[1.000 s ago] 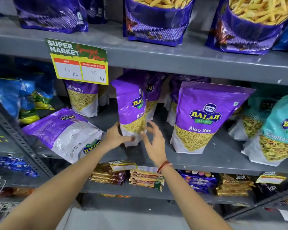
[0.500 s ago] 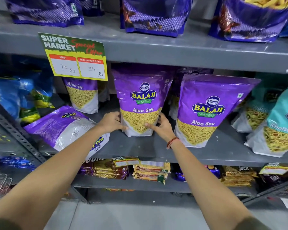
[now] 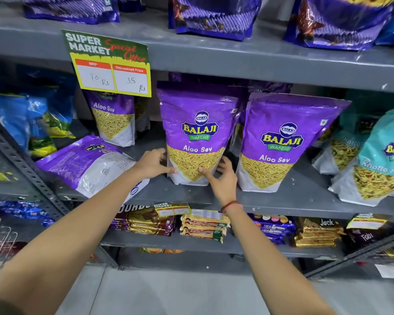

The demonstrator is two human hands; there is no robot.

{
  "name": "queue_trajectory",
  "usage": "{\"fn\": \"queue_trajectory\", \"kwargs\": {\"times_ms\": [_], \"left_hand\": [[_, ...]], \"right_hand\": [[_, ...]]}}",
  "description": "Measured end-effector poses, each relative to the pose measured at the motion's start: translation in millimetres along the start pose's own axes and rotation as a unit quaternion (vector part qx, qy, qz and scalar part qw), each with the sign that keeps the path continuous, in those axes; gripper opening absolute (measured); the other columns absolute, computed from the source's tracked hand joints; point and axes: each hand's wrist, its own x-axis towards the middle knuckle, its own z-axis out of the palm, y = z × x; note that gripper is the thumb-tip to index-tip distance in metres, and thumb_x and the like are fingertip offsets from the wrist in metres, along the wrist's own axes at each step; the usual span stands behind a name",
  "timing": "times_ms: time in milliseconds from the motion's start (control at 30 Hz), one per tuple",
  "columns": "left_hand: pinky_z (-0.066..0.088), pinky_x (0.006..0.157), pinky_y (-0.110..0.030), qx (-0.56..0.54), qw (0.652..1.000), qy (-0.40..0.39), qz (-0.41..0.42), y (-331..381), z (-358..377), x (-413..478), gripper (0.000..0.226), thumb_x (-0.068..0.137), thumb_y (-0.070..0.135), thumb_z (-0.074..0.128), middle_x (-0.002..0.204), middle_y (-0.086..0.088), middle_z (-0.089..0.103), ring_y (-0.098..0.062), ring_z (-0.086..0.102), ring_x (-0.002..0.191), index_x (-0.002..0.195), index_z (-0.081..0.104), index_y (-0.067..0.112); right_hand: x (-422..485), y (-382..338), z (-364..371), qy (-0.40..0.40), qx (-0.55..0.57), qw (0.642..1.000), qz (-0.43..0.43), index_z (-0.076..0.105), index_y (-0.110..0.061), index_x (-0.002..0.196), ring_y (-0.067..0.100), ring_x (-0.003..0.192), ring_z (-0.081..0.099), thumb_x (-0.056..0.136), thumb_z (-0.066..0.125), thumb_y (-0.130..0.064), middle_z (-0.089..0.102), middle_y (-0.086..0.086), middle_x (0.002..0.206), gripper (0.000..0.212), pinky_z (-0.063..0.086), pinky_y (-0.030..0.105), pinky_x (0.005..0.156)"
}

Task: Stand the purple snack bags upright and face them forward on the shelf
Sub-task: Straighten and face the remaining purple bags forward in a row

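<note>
Both bare forearms reach up from the bottom corners of the frame toward the middle shelf (image 3: 282,201). The left hand (image 3: 151,163) lies palm-in against the lower left edge of the centre purple bag (image 3: 197,133), thumb pressed on its white base. The right hand (image 3: 223,176), a red thread at its wrist, cups the lower right edge, index finger laid across the front; its other fingers vanish behind the bag. Neither grip is closed: both hands are spread half open and bracket the bag, which stands upright and label-forward at frame centre. A second upright bag (image 3: 280,142) stands just beside it at right. A third purple bag (image 3: 89,164) lies flat at centre left. Another bag (image 3: 114,121) stands further back, its top hidden by the price sign (image 3: 109,64).
</note>
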Motion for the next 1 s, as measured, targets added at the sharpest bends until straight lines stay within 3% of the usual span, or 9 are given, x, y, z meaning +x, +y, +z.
{"fn": "queue_trajectory", "kwargs": {"times_ms": [133,300,433,567,633,700,800,900,1000], "left_hand": [[0.042,0.090,-0.026,-0.090,0.983,0.157,-0.025,-11.8,-9.1,-17.9,0.049,0.077,0.025,0.074,0.117,-0.014,0.066,-0.025,0.061,0.109,0.117,0.060,0.001],[0.038,0.098,-0.039,-0.101,0.904,0.391,-0.141,-53.1,-37.0,-56.0,0.038,0.080,0.024,0.068,0.115,-0.023,0.061,-0.035,0.052,0.114,0.110,0.062,0.000],[0.033,0.100,-0.045,-0.128,0.817,0.480,-0.292,-69.5,-38.5,-90.1,0.057,0.082,0.031,0.065,0.133,-0.026,0.040,-0.040,0.037,0.126,0.124,0.044,0.000],[0.035,0.107,-0.045,-0.342,0.744,0.398,-0.414,-86.7,-30.1,-90.8,0.102,0.065,0.057,0.071,0.145,-0.020,0.030,-0.038,0.038,0.130,0.139,0.026,0.003],[0.045,0.099,-0.049,-0.497,0.705,0.316,-0.395,-96.5,-25.1,-93.3,0.115,0.053,0.068,0.070,0.145,-0.014,0.038,-0.035,0.046,0.126,0.142,0.026,0.009],[0.051,0.086,-0.044,-0.540,0.727,0.224,-0.360,-93.1,-22.3,-97.4,0.100,0.060,0.067,0.066,0.139,-0.008,0.048,-0.032,0.053,0.121,0.139,0.037,0.012],[0.056,0.072,-0.032,-0.549,0.755,0.144,-0.330,-78.7,-28.0,-104.5,0.055,0.082,0.050,0.057,0.106,-0.006,0.068,-0.024,0.068,0.086,0.120,0.055,0.010],[0.055,0.045,-0.022,-0.561,0.757,0.103,-0.319,-79.7,-40.9,-113.3,0.025,0.088,0.031,0.054,0.057,-0.005,0.072,-0.015,0.067,0.048,0.083,0.063,0.009],[0.054,0.042,-0.025,-0.580,0.735,0.133,-0.324,-85.2,-56.9,-122.6,0.017,0.085,0.023,0.058,0.054,-0.006,0.071,-0.014,0.068,0.048,0.078,0.062,0.009]], "right_hand": [[-47.3,11.5,19.8,0.070,-0.077,0.994,-0.033,0.056,-0.013,0.107,0.015,0.079,0.054,0.084,0.067,-0.039,0.057,0.003,0.094,0.036,0.048,0.032,0.072],[-52.0,-5.9,76.7,-0.164,-0.109,0.979,-0.056,0.055,-0.006,0.120,0.025,0.109,0.058,0.088,0.059,-0.042,0.060,0.013,0.119,0.048,0.047,0.040,0.095],[-37.5,-39.2,120.2,-0.287,-0.066,0.956,0.017,0.022,-0.005,0.147,0.027,0.143,0.026,0.093,0.050,-0.043,0.028,0.013,0.155,0.072,0.019,0.036,0.116],[-25.5,-51.5,141.3,-0.310,-0.037,0.938,0.150,0.029,-0.013,0.144,0.026,0.137,0.034,0.083,0.041,-0.071,0.038,0.010,0.147,0.085,0.023,0.041,0.112],[-15.9,-38.7,154.1,-0.302,-0.041,0.936,0.175,0.050,-0.024,0.101,0.021,0.106,0.048,0.054,0.036,-0.097,0.051,0.006,0.106,0.089,0.030,0.041,0.096],[5.9,-3.0,174.1,-0.307,-0.022,0.934,0.182,0.043,-0.034,0.085,0.018,0.100,0.052,0.036,0.039,-0.103,0.049,-0.002,0.097,0.085,0.029,0.034,0.096],[4.5,-7.2,177.1,-0.309,0.024,0.934,0.179,0.046,-0.027,0.108,0.022,0.123,0.054,0.042,0.053,-0.096,0.057,-0.001,0.126,0.095,0.041,0.044,0.106],[-15.4,-53.6,157.7,-0.313,0.039,0.930,0.189,0.047,-0.024,0.108,0.016,0.084,0.064,0.054,0.055,-0.088,0.058,-0.002,0.089,0.084,0.056,0.031,0.073],[-19.0,-71.0,148.3,-0.356,0.053,0.895,0.264,0.060,-0.011,0.104,0.015,0.072,0.064,0.070,0.051,-0.078,0.065,0.000,0.077,0.075,0.054,0.024,0.062]]}}
